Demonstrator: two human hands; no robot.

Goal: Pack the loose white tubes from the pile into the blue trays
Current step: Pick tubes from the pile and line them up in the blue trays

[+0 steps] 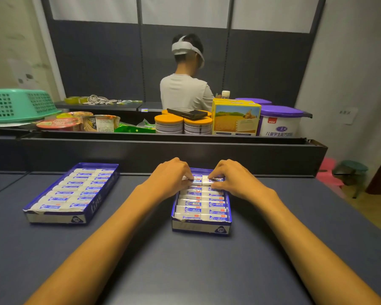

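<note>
Two blue trays lie on the dark table. The left tray (92,208) is full of white tubes (59,199) in two columns. The right tray (201,227) in the middle holds rows of white tubes (199,204) too. At its far end my left hand (169,178) pinches a white tube (195,181) with curled fingers. My right hand (233,179) pinches another white tube (209,181) beside it. Both tubes sit at the top row of the tray, partly hidden by my fingers. No loose pile is in view.
A dark raised ledge (163,150) runs behind the trays. Behind it stand cans (168,124), a yellow box (235,119), a purple-lidded tub (279,122), noodle cups (59,124) and a green basket (18,104). A person (185,89) stands with their back turned.
</note>
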